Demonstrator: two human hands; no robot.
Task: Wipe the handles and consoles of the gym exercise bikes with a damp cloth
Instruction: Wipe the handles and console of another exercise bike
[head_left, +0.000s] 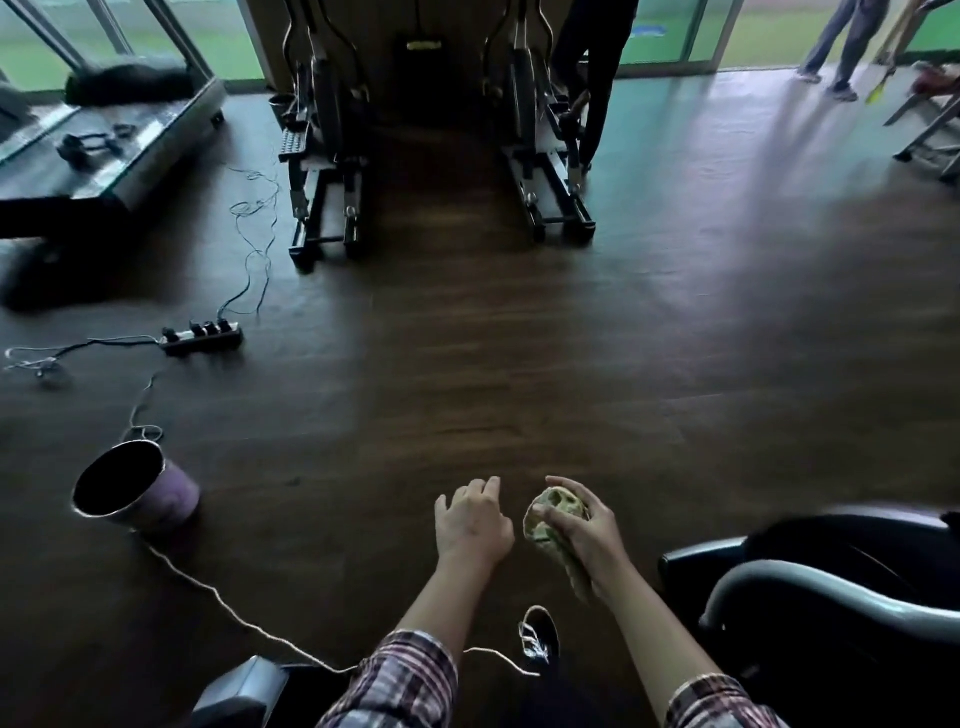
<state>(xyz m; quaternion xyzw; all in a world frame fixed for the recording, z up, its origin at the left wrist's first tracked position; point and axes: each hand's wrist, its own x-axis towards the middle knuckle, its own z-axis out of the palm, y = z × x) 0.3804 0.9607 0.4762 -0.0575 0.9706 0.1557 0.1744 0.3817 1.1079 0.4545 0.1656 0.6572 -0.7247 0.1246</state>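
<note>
Right hand (584, 535) grips a bunched greenish cloth (553, 514) above the wooden floor (519, 364); left hand (472, 522) hovers beside it, fingers relaxed and empty. A bucket (135, 486) stands left; two exercise machines (327, 156) stand far ahead

We see a dark wood-plank floor (519, 332) carrying everything here. On it, at the left, stands a metal bucket (132, 488) with a purple side, tilted toward us by the wide lens. A thin pale cord (218, 597) runs across the planks from beside the bucket toward the bottom of the view. Farther back on the left lies a power strip (202, 338) with plugs in it, its wires (254, 228) looping over the floor. At the back, two exercise machines (327, 156) rest on their black frames, well apart from each other, and a treadmill (119, 140) sits at far left
</note>
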